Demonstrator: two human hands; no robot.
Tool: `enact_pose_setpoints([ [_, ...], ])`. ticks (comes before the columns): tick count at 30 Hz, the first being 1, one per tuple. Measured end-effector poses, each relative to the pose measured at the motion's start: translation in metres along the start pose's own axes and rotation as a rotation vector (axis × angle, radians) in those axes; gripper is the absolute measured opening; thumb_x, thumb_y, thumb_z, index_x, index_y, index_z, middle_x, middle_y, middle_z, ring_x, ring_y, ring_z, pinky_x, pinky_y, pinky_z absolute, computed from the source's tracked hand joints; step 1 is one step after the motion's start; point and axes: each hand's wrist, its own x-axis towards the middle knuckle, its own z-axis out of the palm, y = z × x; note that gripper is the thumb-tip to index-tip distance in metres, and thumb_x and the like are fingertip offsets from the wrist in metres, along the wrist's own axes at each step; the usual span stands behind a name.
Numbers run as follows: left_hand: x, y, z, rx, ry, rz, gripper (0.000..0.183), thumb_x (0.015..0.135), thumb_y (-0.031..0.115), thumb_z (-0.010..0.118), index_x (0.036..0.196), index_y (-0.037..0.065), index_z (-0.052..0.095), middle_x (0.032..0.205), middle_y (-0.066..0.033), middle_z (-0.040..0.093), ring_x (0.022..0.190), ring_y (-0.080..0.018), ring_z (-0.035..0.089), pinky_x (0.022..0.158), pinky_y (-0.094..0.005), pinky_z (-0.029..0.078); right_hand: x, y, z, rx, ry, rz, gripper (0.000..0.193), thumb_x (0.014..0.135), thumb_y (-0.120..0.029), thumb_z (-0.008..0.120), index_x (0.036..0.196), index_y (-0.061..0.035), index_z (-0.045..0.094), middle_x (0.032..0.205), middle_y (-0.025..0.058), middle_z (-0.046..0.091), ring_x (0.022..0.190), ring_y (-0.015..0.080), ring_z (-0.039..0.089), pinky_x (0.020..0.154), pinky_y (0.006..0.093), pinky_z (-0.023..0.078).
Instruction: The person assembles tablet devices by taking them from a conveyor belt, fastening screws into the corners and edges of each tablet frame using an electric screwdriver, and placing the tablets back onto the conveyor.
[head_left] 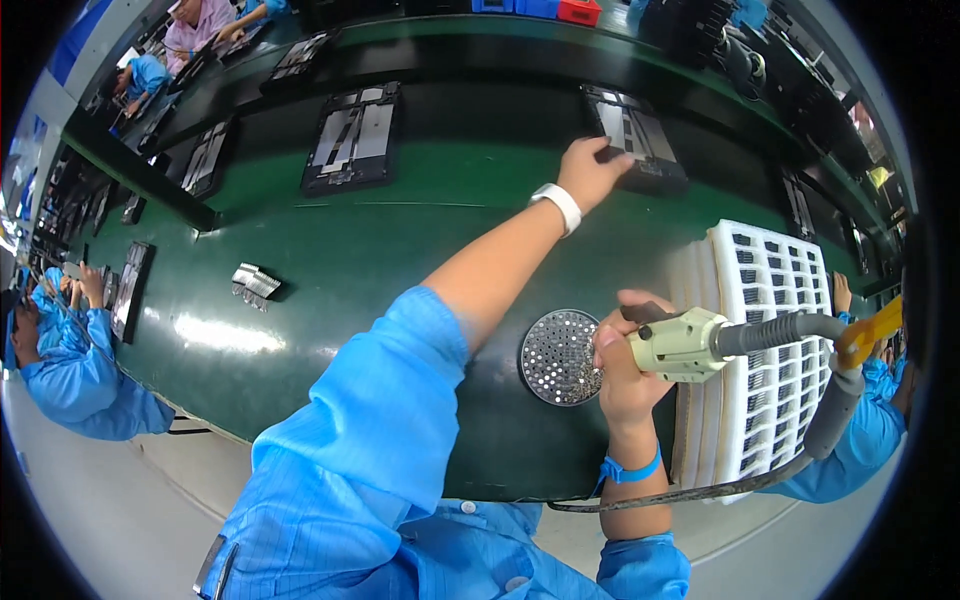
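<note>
My left hand [592, 172], with a white band at its wrist, reaches forward to the left edge of a flat black device chassis [650, 145] with grey panels. Its thumb lies over that edge, and the fingers curl partly out of sight. In my right hand [630, 378] is a pale green electric screwdriver [682, 345], held sideways with its grey cable end to the right. A blue strap circles that wrist. Just left of the hand sits a round perforated dish [560, 358] holding small shiny pieces, perhaps screws, partly covered by my fingers.
A white gridded foam tray [735, 400] stands on edge at right, with more layers behind it. The screwdriver cable [690, 495] crosses in front. Another chassis [352, 138] lies farther left. Silvery metal pieces [256, 282] rest on the green table [400, 245]. Co-workers sit at both sides.
</note>
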Motion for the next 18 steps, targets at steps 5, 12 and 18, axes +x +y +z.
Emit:
enact_pose_setpoints([
  [5,-0.035,0.048,-0.048,-0.439,-0.068,-0.417,0.046,0.090,0.006,0.068,0.133,-0.007,0.058,0.114,-0.0148,0.068,0.099,-0.0232,0.068,0.083,-0.0380,0.058,-0.002,0.005,-0.012,-0.049,0.077,-0.018,0.037,0.082,0.005,0.059,0.119,0.0050,0.054,0.069,0.0064,0.055,0.055,0.0105,0.049,0.050,0.0224,0.041],
  [12,-0.177,0.105,-0.209,-0.028,-0.014,-0.436,0.040,0.097,0.014,0.065,0.133,-0.001,0.061,0.109,-0.0058,0.071,0.089,-0.0091,0.064,0.074,-0.0243,0.052,-0.007,0.003,-0.012,-0.039,0.029,0.037,0.037,0.081,0.012,0.065,0.117,0.0053,0.059,0.075,-0.0015,0.054,0.066,0.0050,0.047,0.065,0.0215,0.041],
  [18,-0.322,0.156,-0.285,0.257,-0.022,-0.347,0.030,0.089,0.002,0.071,0.118,-0.003,0.067,0.097,-0.0095,0.071,0.078,-0.0079,0.064,0.067,-0.0226,0.052,-0.015,0.004,-0.003,-0.022,-0.007,0.040,0.040,0.082,0.012,0.064,0.120,0.0042,0.056,0.076,0.0006,0.055,0.064,0.0057,0.047,0.062,0.0210,0.040],
])
